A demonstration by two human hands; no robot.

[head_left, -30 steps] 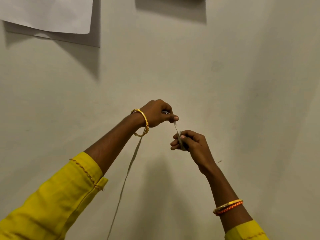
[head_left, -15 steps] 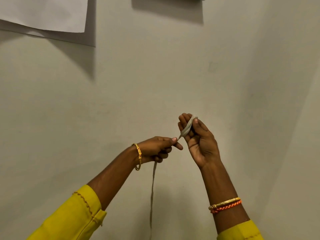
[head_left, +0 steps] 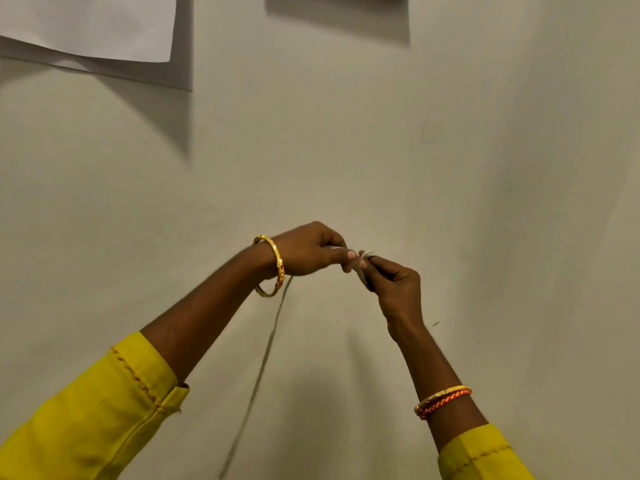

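A thin grey tape (head_left: 266, 348) hangs down from my hands in front of a pale wall, running off the bottom of the view. My left hand (head_left: 308, 249) grips the tape, fingers curled round it, thumb tip forward. My right hand (head_left: 391, 282) pinches a wound bundle of the same tape between fingertips and thumb, and a loop of it lies over the fingertips. The two hands touch at the fingertips. Both arms wear yellow sleeves and bangles.
The pale wall (head_left: 450, 168) fills the view. A white paper sheet (head_left: 93, 26) hangs on it at the top left, its lower edge lifted off the wall. Another object's shadow shows at the top centre.
My left hand rose from below the right hand to level with it and meets its fingertips. My right hand dropped and turned, fingers now pointing left. Another loop of tape lies over the right fingers.
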